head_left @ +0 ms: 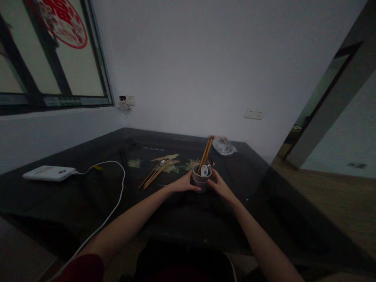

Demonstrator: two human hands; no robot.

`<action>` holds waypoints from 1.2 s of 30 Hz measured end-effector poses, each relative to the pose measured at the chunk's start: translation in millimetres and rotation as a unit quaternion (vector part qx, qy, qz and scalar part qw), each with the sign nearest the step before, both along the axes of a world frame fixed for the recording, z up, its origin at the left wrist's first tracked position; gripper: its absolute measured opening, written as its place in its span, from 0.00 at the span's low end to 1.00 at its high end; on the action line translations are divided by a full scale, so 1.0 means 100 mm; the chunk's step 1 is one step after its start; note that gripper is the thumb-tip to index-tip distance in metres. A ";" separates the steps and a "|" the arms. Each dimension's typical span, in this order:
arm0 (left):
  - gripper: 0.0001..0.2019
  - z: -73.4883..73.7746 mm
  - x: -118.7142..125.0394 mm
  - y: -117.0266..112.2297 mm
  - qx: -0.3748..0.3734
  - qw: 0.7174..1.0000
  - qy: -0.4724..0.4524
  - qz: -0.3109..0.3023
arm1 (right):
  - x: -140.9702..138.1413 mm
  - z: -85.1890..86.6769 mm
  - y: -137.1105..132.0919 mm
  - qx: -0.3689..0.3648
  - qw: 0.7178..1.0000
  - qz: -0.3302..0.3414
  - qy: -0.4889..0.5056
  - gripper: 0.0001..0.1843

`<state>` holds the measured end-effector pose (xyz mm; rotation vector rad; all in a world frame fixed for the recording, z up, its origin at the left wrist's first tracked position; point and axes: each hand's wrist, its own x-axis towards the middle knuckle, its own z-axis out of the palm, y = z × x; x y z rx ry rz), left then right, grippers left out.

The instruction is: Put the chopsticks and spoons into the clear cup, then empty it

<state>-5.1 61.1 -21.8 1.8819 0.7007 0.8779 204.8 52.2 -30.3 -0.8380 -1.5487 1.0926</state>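
Both hands are wrapped around a light-coloured cup point(201, 184) on the dark table, near its middle. My left hand point(186, 183) grips the cup's left side, thumb across the front. From the right, my right hand point(219, 183) closes on the other side. Wooden chopsticks point(206, 156) stand tilted in the cup, beside a white spoon point(205, 170) with a blue mark and a metal spoon point(209, 161). Left of the cup, more chopsticks point(157, 174) and a metal spoon point(162, 162) lie on the tabletop.
A white device point(49, 172) with a white cable point(122, 184) lies on the table's left side. A crumpled clear plastic bag point(223, 146) rests at the back edge, against the wall point(188, 78). The dark table point(235, 223) has a printed flower design.
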 end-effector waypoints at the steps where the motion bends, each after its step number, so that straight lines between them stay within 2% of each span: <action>1: 0.49 -0.03 0.03 0.00 -0.002 1.000 -0.016 0.005 | 0.01 0.00 0.01 -0.002 1.000 -0.004 0.001 0.39; 5: 0.47 -0.11 0.11 -0.03 0.005 0.998 -0.060 0.025 | 0.05 0.01 0.04 -0.003 1.000 -0.024 0.002 0.38; 12: 0.46 -0.08 0.13 -0.06 0.013 0.996 -0.079 0.041 | 0.09 0.08 0.02 -0.029 0.997 -0.067 0.025 0.37; 16: 0.46 -0.07 0.12 -0.06 0.014 0.996 -0.079 0.036 | 0.07 0.19 0.05 -0.036 0.996 -0.075 0.021 0.35; 21: 0.45 -0.07 0.13 -0.05 0.005 0.997 -0.078 0.029 | -0.01 0.41 0.15 -0.039 0.998 -0.012 -0.043 0.29; 25: 0.45 -0.13 0.13 -0.02 0.005 0.997 -0.077 0.028 | -0.06 0.56 0.24 -0.091 0.992 0.035 -0.076 0.30; 32: 0.44 -0.13 0.13 -0.01 0.015 0.997 -0.078 0.020 | -0.08 0.66 0.35 -0.156 0.974 0.137 -0.094 0.34; 36: 0.43 -0.09 0.11 -0.04 0.024 0.997 -0.066 0.035 | -0.11 0.70 0.37 -0.156 0.971 0.151 -0.100 0.36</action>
